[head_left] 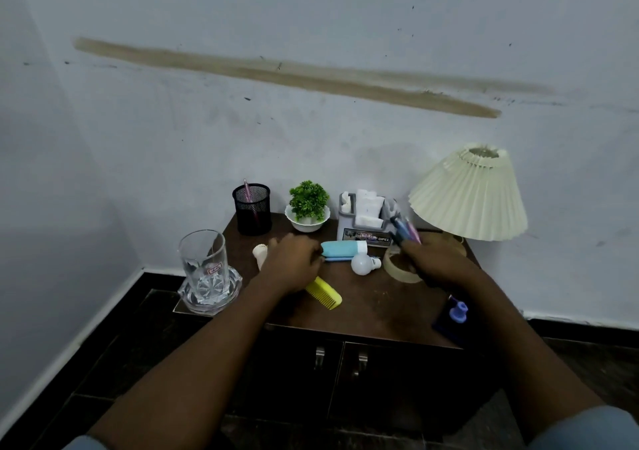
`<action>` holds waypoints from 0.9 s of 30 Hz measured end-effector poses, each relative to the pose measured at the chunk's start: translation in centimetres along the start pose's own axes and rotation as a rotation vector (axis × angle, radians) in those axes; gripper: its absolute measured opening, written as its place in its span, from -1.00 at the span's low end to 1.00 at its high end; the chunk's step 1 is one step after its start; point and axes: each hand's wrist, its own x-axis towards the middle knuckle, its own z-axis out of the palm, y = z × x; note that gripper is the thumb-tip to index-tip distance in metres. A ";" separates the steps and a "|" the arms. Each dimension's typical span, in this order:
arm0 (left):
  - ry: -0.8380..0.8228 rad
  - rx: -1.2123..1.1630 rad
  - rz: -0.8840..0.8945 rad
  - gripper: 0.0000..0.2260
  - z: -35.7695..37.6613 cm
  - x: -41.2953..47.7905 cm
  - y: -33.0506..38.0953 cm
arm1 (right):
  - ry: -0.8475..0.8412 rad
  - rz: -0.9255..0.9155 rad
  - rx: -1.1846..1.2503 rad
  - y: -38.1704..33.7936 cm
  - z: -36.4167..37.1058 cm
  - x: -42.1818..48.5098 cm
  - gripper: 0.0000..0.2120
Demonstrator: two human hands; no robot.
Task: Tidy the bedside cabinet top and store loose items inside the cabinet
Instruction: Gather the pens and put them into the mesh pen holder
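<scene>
Legible text: 1 item. Grey organiser (366, 223), label strip (368, 237) along the base of its front face: capitals "OPEL" readable at the strip's right end; remainder of the strip blurred, not legible. Drinking glass (204, 259), well left of the organiser and nearer the camera: small red-and-white sticker (213, 270) on its wall; print too small to read.

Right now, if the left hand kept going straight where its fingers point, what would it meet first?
Most likely the blue tube, whose end lies at the fingertips of the left hand, with a blue pen close beside it; depth leaves it unclear which comes first. The right hand holds pens.
</scene>
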 end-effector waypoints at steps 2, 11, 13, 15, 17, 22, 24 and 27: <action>-0.019 0.048 -0.048 -0.79 0.9 0.8 0.9 | -0.030 0.016 0.210 -0.3 -0.2 -0.6 -0.80; -0.006 -0.048 -0.148 -0.79 3.3 2.6 1.3 | -0.046 -0.085 0.635 -0.4 0.8 -0.6 -0.75; 0.002 -0.119 -0.152 -0.79 3.1 2.6 1.2 | 0.016 -0.083 0.608 -0.3 1.0 0.0 -0.74; 0.011 -0.232 -0.147 -0.79 2.6 2.6 0.9 | 0.054 -0.074 0.597 -0.5 1.1 0.5 -0.72; 0.031 -0.476 -0.153 -0.80 1.6 2.6 0.3 | 0.035 -0.065 0.636 -0.7 1.0 0.7 -0.69; 0.172 -1.201 -0.250 -0.74 -2.1 2.1 -0.1 | -0.115 0.027 0.883 -1.3 1.6 1.0 -0.75; 0.217 -1.402 -0.254 -0.71 -3.4 2.0 0.2 | -0.174 0.068 0.932 -1.7 2.0 0.9 -0.82; 0.226 -1.646 -0.212 -0.67 -4.8 1.6 1.0 | -0.248 0.105 0.944 -2.3 2.9 0.7 -0.81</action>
